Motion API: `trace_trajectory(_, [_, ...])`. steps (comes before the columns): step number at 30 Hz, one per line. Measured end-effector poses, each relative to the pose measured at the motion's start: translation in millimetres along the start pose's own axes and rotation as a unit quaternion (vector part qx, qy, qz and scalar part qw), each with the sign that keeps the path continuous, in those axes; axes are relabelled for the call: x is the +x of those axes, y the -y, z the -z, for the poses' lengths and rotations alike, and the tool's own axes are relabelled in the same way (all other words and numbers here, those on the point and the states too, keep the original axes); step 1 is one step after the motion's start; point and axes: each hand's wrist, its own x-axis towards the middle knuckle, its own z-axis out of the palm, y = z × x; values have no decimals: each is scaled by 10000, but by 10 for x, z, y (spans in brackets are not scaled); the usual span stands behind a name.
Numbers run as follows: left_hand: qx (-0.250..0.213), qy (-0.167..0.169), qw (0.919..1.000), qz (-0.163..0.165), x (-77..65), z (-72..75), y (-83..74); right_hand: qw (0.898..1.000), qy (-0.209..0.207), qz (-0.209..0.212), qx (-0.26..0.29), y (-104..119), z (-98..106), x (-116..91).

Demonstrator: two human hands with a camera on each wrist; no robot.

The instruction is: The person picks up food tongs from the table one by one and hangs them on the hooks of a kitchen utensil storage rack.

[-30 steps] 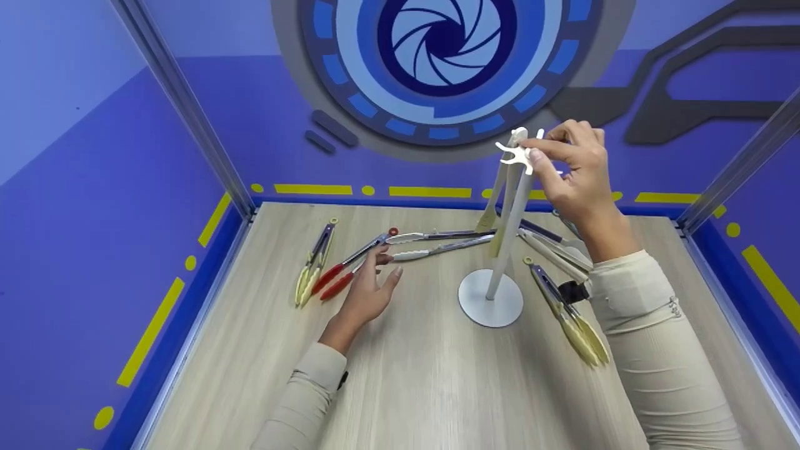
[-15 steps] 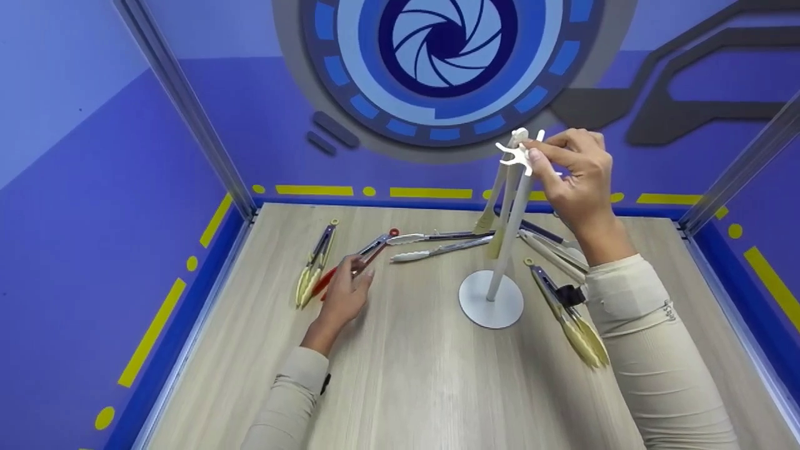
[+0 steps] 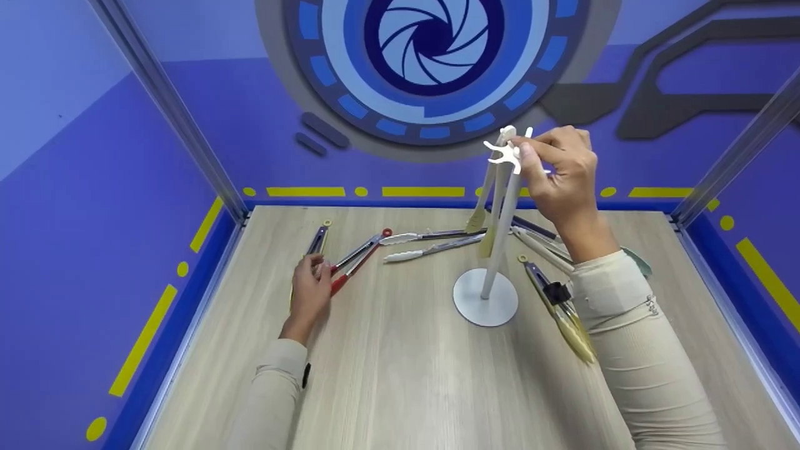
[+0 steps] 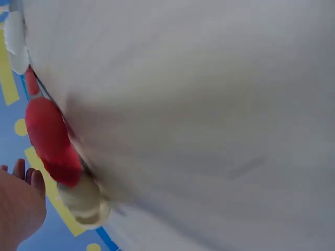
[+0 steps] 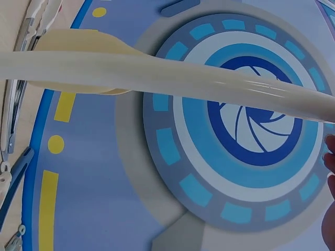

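The fingers of the left hand [image 3: 310,290] look loose and seemingly grip nothing, though contact is hard to judge. That hand has shifted from the red tongs [image 3: 364,253], now at its two o'clock, onto the yellow tongs [image 3: 320,237], at its twelve, apparently its present focus. The right hand [image 3: 560,172] pinches the stand's [image 3: 498,234] hooked top [image 3: 500,154] at nine o'clock.

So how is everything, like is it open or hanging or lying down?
Stand: upright.
Two hanging utensils: hanging from the stand.
White-tipped tongs: lying, spread open.
Red tongs: lying, spread open.
Left yellow tongs: lying, partly hidden.
Right yellow tongs: lying, partly hidden.
Pale tool: lying, partly hidden.
Dark-handled tool: lying, partly hidden.
Green tool: mostly hidden, can't tell.
Left hand: over the left yellow tongs, touch unclear.
Right hand: pinching the stand's top.
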Motion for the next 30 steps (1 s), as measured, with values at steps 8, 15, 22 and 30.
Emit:
trace_trajectory(8, [1410,213,9898,40,324,246,107,9999,-150,61,11,1,-43,27])
trace_trajectory(15, [2369,39,9713,226,455,304,332,9994,-320,39,138,-31,-131,10])
trace_trajectory(22, [2184,326,9709,932,526,251,372,9991,-399,18,128,-58,-141,-19])
trace_trajectory(30, [1705,510,9767,1197,558,210,392,9990,-419,-51,126,-62,-88,-34])
